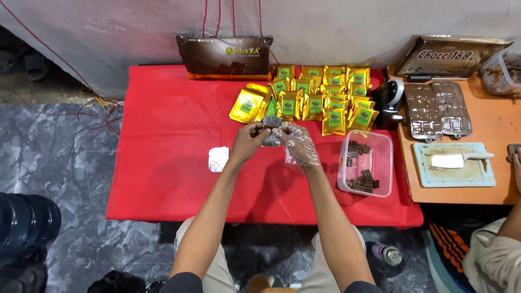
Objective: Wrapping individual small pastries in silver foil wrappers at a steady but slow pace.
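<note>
My left hand is bare and pinches a dark brown chocolate piece above the red table. My right hand wears a loose clear plastic glove and meets the left hand at the same piece; its fingers touch the piece's lower side. Just beyond the hands lie several gold packets with green labels in rows. A clear plastic tub with several chocolate pieces stands to the right of my right hand. A small stack of silver foil sheets lies left of my left wrist.
A dark brown bag leans on the wall behind the packets. On the wooden table to the right lie clear moulds, a pale cutting board with a white knife, and a dark tape dispenser. Another person's sleeve shows at lower right.
</note>
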